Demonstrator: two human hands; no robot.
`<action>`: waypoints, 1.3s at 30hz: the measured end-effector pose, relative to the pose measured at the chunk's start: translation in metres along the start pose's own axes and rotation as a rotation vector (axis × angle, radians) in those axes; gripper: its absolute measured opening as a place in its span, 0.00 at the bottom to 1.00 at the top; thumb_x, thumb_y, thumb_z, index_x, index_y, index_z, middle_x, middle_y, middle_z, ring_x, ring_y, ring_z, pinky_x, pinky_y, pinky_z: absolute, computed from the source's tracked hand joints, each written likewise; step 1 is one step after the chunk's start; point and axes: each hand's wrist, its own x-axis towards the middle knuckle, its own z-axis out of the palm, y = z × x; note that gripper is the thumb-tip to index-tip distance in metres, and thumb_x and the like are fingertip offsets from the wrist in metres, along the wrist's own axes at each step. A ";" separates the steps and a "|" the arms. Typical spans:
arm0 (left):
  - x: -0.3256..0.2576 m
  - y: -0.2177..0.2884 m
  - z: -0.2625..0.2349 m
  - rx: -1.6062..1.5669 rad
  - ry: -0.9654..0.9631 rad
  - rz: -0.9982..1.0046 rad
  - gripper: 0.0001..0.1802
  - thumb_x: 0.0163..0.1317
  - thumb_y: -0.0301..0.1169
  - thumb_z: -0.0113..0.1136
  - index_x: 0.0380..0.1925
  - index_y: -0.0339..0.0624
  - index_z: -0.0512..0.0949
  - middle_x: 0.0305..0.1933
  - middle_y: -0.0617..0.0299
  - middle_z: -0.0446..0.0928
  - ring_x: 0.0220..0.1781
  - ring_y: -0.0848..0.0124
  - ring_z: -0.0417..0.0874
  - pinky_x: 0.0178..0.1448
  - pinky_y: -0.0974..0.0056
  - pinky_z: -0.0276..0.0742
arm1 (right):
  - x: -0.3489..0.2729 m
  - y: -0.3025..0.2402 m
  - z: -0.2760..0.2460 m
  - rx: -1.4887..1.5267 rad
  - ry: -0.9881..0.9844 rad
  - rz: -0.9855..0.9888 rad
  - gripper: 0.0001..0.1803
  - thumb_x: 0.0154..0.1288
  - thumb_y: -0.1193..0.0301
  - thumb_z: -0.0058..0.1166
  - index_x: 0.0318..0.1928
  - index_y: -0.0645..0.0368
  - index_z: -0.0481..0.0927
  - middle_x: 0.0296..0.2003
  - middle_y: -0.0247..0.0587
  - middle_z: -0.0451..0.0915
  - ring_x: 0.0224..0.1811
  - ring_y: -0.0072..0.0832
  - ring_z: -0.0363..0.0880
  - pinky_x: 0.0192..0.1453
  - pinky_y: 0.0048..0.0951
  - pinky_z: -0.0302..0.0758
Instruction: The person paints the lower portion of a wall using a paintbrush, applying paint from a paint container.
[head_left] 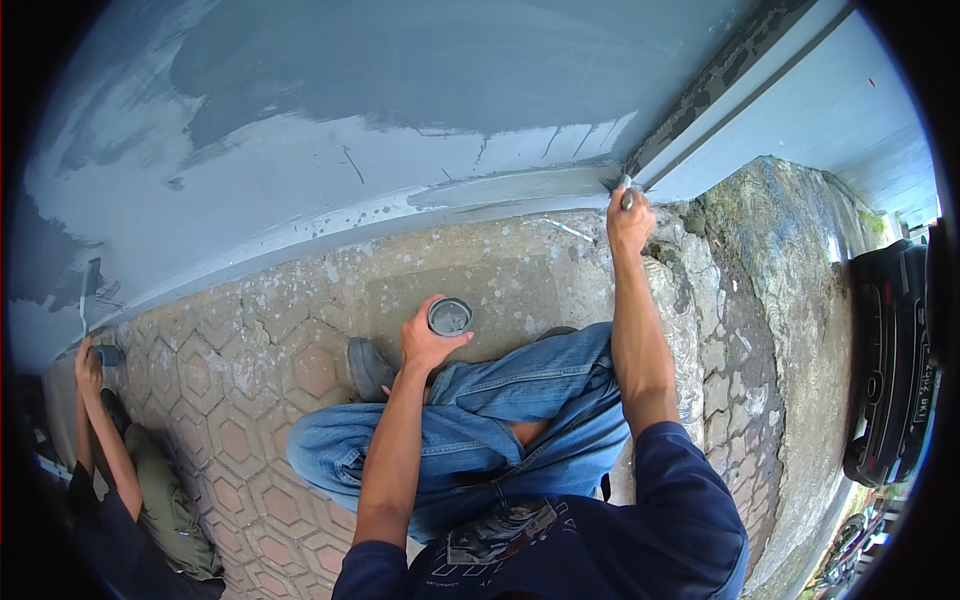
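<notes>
My left hand (pixel 424 342) is wrapped round a small round cup of grey paint (pixel 450 318), held upright above my crossed legs. With my right arm stretched forward, my right hand (pixel 630 226) grips a paintbrush (pixel 627 198). The brush tip is low in the corner where the wall (pixel 400 165) meets a projecting pillar (pixel 745 85); my fingers partly hide the brush. Darker grey paint covers the wall's upper part. Below it runs a paler band with drips and splashes.
Hexagonal paving (pixel 235 440) lies beneath me, with a rough concrete strip (pixel 470 265) along the wall. At far left another person's hand (pixel 88 372) works a long-handled paint tool (pixel 87 295) against the wall. A black car (pixel 885 365) stands at the right.
</notes>
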 end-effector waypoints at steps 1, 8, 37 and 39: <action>0.000 0.002 -0.001 0.006 -0.012 -0.010 0.42 0.31 0.40 0.83 0.53 0.44 0.77 0.44 0.53 0.85 0.48 0.58 0.86 0.52 0.58 0.81 | -0.003 -0.007 0.003 0.006 0.004 -0.002 0.14 0.64 0.67 0.56 0.32 0.68 0.84 0.26 0.59 0.81 0.25 0.53 0.81 0.33 0.47 0.78; 0.001 0.003 -0.003 0.032 -0.052 -0.038 0.42 0.32 0.39 0.83 0.53 0.44 0.76 0.46 0.54 0.85 0.50 0.60 0.86 0.54 0.59 0.80 | -0.064 -0.117 0.026 0.518 -0.340 -0.234 0.11 0.65 0.68 0.58 0.37 0.65 0.85 0.30 0.56 0.84 0.27 0.47 0.84 0.31 0.41 0.80; 0.000 -0.004 -0.005 0.031 -0.013 0.007 0.43 0.31 0.41 0.81 0.54 0.47 0.76 0.54 0.53 0.79 0.56 0.53 0.80 0.59 0.54 0.77 | -0.058 -0.106 0.027 0.366 -0.357 -0.138 0.14 0.65 0.68 0.55 0.37 0.70 0.83 0.29 0.62 0.81 0.29 0.55 0.82 0.35 0.46 0.79; 0.001 -0.007 -0.004 0.028 -0.004 0.020 0.43 0.31 0.40 0.81 0.54 0.48 0.76 0.55 0.53 0.79 0.57 0.53 0.79 0.60 0.53 0.76 | -0.086 -0.157 0.030 0.533 -0.381 -0.170 0.14 0.64 0.68 0.57 0.39 0.71 0.83 0.30 0.61 0.82 0.31 0.54 0.83 0.36 0.45 0.79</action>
